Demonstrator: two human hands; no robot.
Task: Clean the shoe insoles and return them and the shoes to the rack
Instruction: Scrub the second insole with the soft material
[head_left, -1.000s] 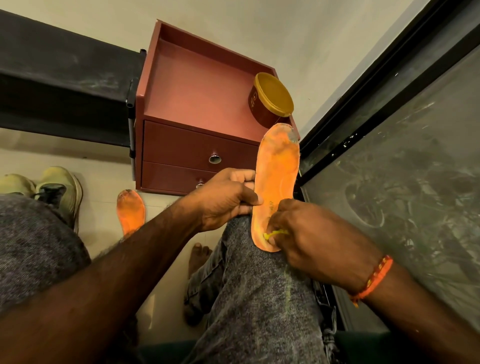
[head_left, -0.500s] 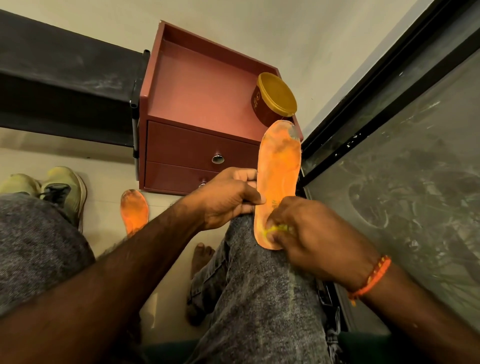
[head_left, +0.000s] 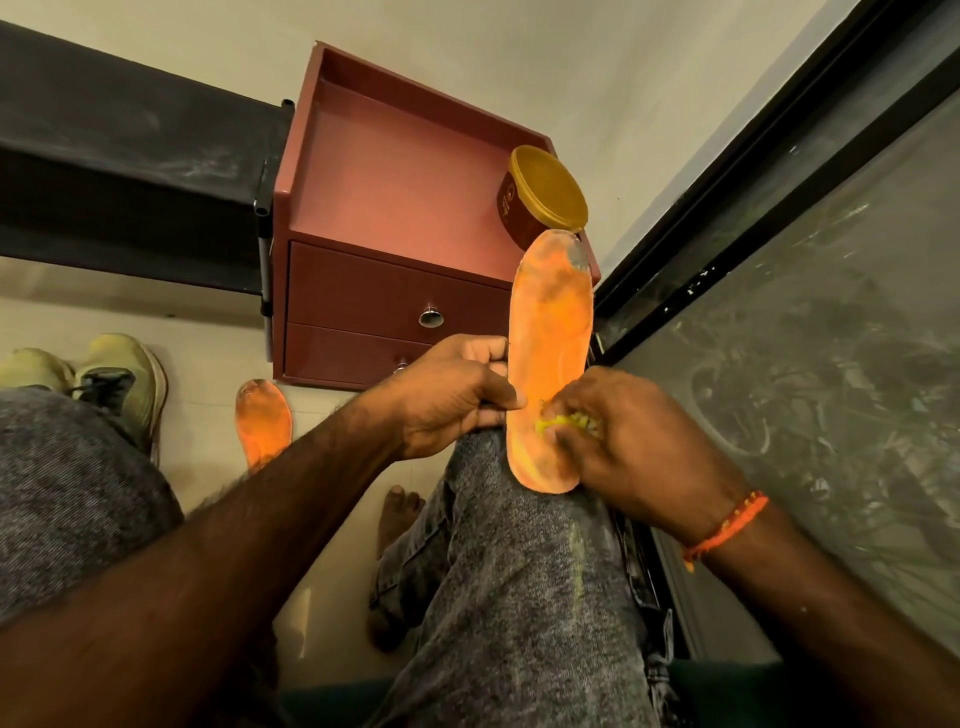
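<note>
Well, the orange insole (head_left: 550, 358) stands lengthwise on the person's right knee (head_left: 519, 519), heel end down, grey-smudged toe end pointing up toward the red drawer unit (head_left: 395, 291). The left hand (head_left: 457, 395) pinches its left edge; the right hand (head_left: 628, 441) grips a yellow scrubber (head_left: 563, 422) against its lower half. Its right edge runs close to the dark window frame (head_left: 727, 208); on its left there is open floor, where a second insole (head_left: 262, 421) lies beside greenish shoes (head_left: 119, 379).

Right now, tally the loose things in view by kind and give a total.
Orange insoles: 2, one held on the knee, one on the floor
Green shoes: 2
Gold-lidded tub: 1
Yellow scrubber: 1
Total: 6
</note>
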